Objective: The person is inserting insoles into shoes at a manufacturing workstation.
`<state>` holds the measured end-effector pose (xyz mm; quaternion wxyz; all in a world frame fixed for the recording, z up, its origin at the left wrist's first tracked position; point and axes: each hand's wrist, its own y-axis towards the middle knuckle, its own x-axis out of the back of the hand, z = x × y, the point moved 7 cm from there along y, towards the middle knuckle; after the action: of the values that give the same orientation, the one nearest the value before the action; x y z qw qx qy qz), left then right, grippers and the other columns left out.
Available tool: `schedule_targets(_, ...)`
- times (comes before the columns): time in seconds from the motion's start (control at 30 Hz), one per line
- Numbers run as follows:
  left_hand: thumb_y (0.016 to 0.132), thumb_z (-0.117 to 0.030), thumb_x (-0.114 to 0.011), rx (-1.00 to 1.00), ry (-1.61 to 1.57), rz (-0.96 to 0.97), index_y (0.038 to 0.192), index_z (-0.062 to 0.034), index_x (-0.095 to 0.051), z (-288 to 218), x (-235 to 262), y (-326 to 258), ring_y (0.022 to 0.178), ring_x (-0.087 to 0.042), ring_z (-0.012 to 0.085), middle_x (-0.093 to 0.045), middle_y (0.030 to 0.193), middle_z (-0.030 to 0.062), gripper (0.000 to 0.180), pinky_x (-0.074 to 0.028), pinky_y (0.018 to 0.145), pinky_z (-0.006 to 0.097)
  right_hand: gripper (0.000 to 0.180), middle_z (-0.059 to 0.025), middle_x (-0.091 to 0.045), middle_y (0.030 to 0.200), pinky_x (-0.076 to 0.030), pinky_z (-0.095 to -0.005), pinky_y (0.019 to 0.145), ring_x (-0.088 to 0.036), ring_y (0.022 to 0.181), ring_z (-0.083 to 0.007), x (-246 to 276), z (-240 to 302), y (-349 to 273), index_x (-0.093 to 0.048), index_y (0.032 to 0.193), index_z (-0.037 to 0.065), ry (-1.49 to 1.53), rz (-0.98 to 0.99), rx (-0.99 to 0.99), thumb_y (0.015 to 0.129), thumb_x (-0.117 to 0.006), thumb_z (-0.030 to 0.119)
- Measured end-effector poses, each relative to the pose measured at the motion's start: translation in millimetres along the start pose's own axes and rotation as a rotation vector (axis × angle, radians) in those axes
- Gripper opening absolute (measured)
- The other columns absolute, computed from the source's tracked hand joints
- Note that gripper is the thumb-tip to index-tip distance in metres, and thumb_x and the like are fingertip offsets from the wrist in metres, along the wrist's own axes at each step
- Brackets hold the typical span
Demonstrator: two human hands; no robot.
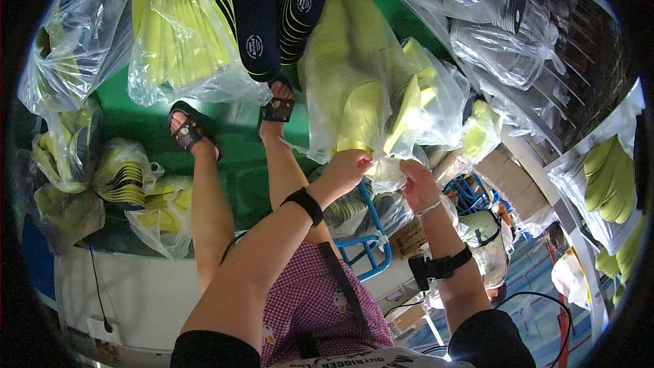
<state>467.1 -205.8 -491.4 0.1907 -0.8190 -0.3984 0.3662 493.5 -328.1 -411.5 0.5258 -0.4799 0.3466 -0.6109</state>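
Forearms (269, 235) reach over green flooring (238, 170) among bags (180, 48), both hands' fingers (360, 161) pinching translucent plastic (387, 176).

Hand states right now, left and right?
Left hand: closed, fingers gripping the gathered mouth of a clear plastic bag.
Right hand: closed, pinching the other side of the same bag mouth.

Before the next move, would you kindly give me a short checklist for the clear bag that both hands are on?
1. Left hand pinching the plastic: ok.
2. Right hand on the plastic: ok.
3. Yellow-green insoles inside the clear bag: ok.
4. Bag knotted shut: cannot tell; the fingers hide part of it.
5. Black wrist strap on the right forearm clear of that bag: ok.
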Motion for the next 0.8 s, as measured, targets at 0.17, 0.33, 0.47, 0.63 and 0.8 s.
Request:
schedule_targets(0.17,0.081,-0.026,-0.049,0.118,-0.541,-0.032,0.083,-0.0034,-0.052,35.3,3.7,-13.4,0.064,-0.046,0.0113,-0.048,0.071,0.0014,0.023,-0.04,0.055,0.026,0.015,-0.0038,-0.055,0.072,-0.044,-0.0234,0.061,-0.053,0.068,-0.0118,-1.5,0.0,9.0,-0.055,0.086,0.003,-0.104,0.052,0.013,0.083,-0.05,0.016)
schedule_targets(0.33,0.081,-0.05,-0.042,0.282,-0.804,-0.025,0.078,-0.01,-0.053,29.2,11.4,-13.6,0.055,-0.037,0.0054,-0.043,0.064,-0.0047,0.041,-0.03,0.051,0.018,0.028,-0.0067,-0.054,0.085,-0.043,-0.0268,0.072,-0.053,0.079,-0.0151,18.4,-8.6,48.4,-0.05,0.098,0.005,-0.435,0.008,0.234,0.076,-0.061,0.017)
schedule_targets(0.47,0.08,-0.039,-0.05,0.193,-0.881,-0.144,0.078,-0.0066,-0.054,19.9,26.0,-10.8,0.059,-0.044,0.0083,-0.047,0.066,-0.0029,0.033,-0.035,0.055,0.023,0.077,-0.0154,-0.039,0.113,-0.035,-0.0363,0.087,-0.039,0.104,-0.0266,-17.9,15.9,59.6,-0.029,0.121,0.004,-0.835,-0.215,0.518,0.062,-0.072,0.027)
schedule_targets(0.63,0.076,-0.014,-0.049,0.083,-0.678,-0.293,0.088,-0.0014,-0.051,46.7,29.5,6.2,0.059,-0.046,0.0106,-0.048,0.065,-0.002,0.018,-0.038,0.052,0.025,0.111,-0.0228,-0.021,0.125,-0.022,-0.0444,0.098,-0.023,0.116,-0.0381,-56.9,23.4,71.6,-0.005,0.131,0.004,-1.067,-0.194,0.703,0.051,-0.076,0.037)
schedule_targets(0.8,0.076,-0.011,-0.049,0.048,-1.005,-0.111,0.087,-0.0034,-0.052,22.2,25.3,0.0,0.058,-0.046,0.0085,-0.048,0.067,-0.001,0.014,-0.037,0.05,0.024,0.104,-0.0245,-0.021,0.124,-0.024,-0.0437,0.097,-0.024,0.115,-0.0399,-40.2,23.4,76.6,-0.005,0.131,0.005,-1.071,-0.197,0.588,0.056,-0.073,0.03)
